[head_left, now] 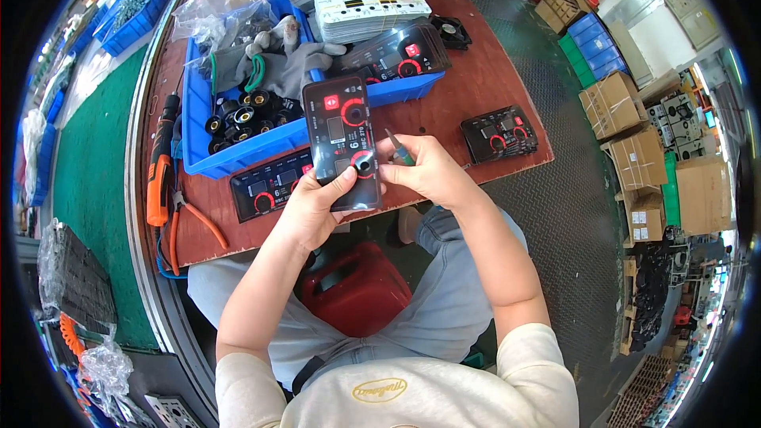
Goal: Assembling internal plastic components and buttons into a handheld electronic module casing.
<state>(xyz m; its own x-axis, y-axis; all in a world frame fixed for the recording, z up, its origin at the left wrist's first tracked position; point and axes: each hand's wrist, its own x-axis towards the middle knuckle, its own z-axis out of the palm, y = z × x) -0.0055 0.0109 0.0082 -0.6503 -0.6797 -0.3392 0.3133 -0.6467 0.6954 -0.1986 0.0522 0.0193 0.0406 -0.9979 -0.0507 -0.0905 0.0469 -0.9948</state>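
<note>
A black control panel (pixel 337 123) with red dial rings and white markings stands tilted upright over the table's front edge. My left hand (pixel 315 208) grips its lower end, thumb across the front face near the lower round hole. At the panel's right edge, my right hand (pixel 432 173) is closed around a small pointed tool (pixel 402 149) with a green handle, its tip pointing up and away. Some fingertips of that hand are hidden behind the panel's edge. Another black panel (pixel 265 192) lies flat on the table to the left, partly covered by the held one.
A blue bin (pixel 238 154) holds black knobs (pixel 246 115), grey gloves (pixel 289 63) and more panels. Stacked panels (pixel 499 135) lie at the table's right. An orange electric screwdriver (pixel 161 178) and orange-handled pliers (pixel 198 222) are at the left. A red container (pixel 361 293) stands below.
</note>
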